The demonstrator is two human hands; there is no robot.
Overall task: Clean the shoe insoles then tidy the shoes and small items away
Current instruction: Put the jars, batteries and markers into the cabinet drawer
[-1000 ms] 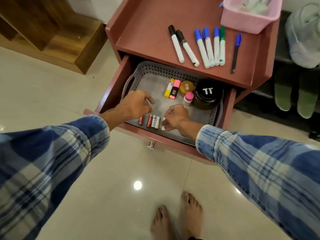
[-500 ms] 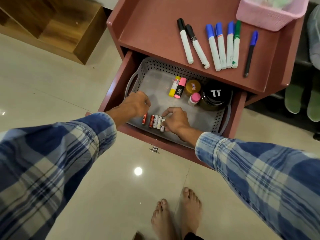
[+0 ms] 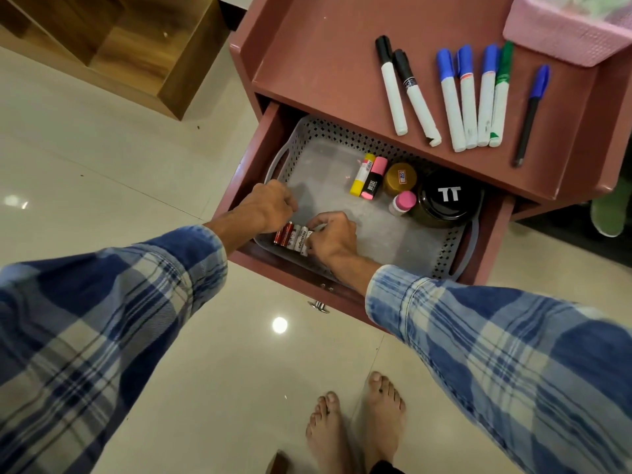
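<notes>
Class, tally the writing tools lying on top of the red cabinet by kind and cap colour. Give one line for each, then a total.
Black-capped markers: 2
Blue-capped markers: 3
Green-capped marker: 1
Blue-capped thin pen: 1
Total: 7

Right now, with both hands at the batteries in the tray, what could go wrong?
1. The batteries lie loose in a row by the near wall of the tray. With the right hand pinching the end one and the left hand crowding the others, they may roll apart.
2. The drawer is pulled far out; leaning on it might strain it.
3. A black marker ends near the top's front edge; a knock could drop it.
</notes>
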